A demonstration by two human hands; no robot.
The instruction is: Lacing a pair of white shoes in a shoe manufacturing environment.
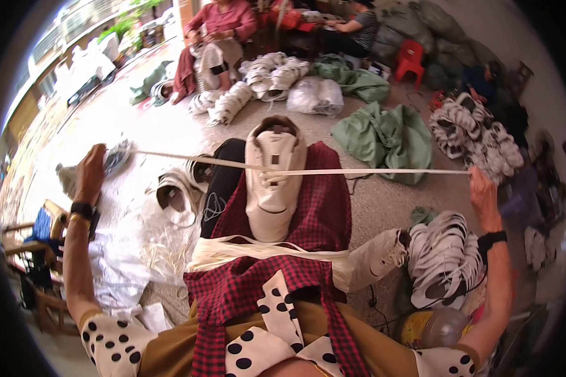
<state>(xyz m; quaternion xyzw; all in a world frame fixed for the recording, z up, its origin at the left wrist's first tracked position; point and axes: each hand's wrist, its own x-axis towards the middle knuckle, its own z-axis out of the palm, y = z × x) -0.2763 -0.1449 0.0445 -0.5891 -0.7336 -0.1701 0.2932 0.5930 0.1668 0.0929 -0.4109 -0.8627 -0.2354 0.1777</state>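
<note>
Head view: the red-checked apron (324,207) covers the person's lap, with the pale shoe (271,213) on it, sole down, long axis running twelve to six, toe at six. From the shoe, the left hand (91,169) lies at nine, slightly nearer by the look of it, fingers curled closed; the right hand (484,191) lies at three, pinched closed. Each grips one end of the cream lace (371,171), drawn straight across that axis.
</note>
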